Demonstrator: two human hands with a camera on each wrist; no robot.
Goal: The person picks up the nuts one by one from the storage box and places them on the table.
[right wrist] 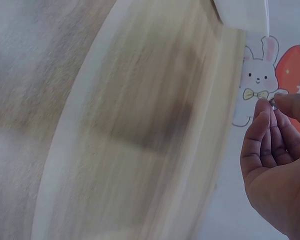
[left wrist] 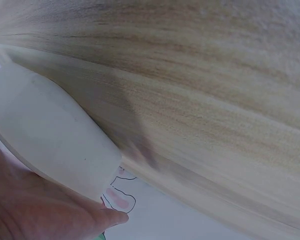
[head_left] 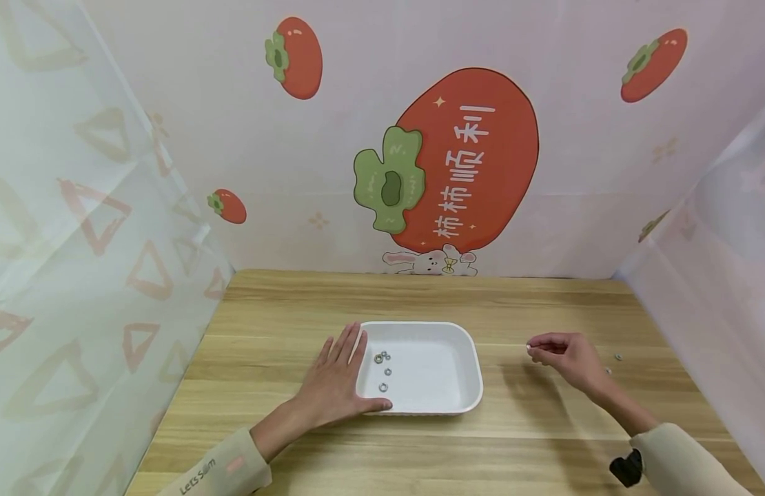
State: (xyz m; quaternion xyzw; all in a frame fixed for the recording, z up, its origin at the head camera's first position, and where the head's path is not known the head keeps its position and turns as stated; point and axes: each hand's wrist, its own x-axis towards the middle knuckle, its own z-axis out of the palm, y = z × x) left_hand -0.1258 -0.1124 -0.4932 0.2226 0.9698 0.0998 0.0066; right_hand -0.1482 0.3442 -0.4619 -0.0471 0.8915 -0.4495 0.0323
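Observation:
A white rectangular tray rests on the wooden table. Several small metal nuts lie inside its left part. My left hand spreads along the tray's left side, its fingers straight and its thumb reaching over the near rim. From the left wrist view, the tray's outer wall shows beside that hand. To the right of the tray, above the table, my right hand pinches a small metal nut between thumb and fingertips.
Two more small metal pieces, one a nut, lie on the table beyond my right wrist. The wooden tabletop meets a printed cloth backdrop at the back, and cloth hangs at both sides.

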